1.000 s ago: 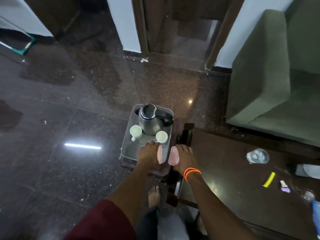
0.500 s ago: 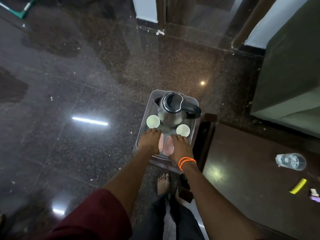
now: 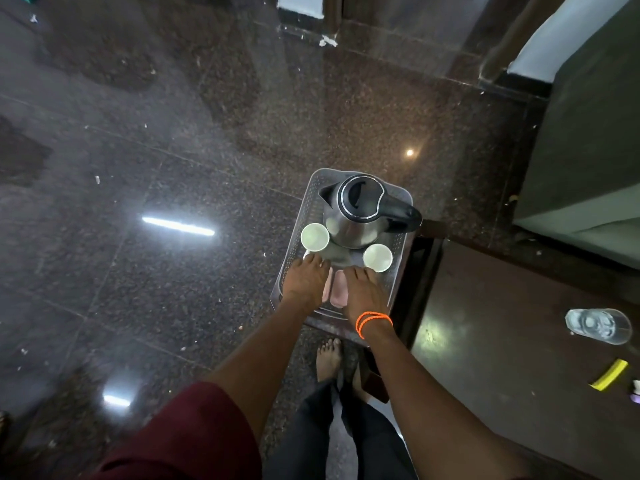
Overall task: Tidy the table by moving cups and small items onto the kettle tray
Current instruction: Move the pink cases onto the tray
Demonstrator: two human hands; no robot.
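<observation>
Fingers (image 3: 313, 259) of left hand (image 3: 304, 282) & right hand (image 3: 363, 292) flat, pressed over pink packets (image 3: 337, 292) at tray (image 3: 394, 271) 6 o'clock; actual grip can't tell. Cups (image 3: 314, 237) at kettle (image 3: 360, 216) 7 & 5. Risk: knuckle knocks cup (image 3: 377, 258), or tray tips off narrow stand. Glass (image 3: 597, 325) not yet moved from table (image 3: 502, 341).

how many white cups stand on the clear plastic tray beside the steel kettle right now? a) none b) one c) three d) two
d: two white cups, one left of the steel kettle and one in front of it, stand on the clear plastic tray.
</observation>
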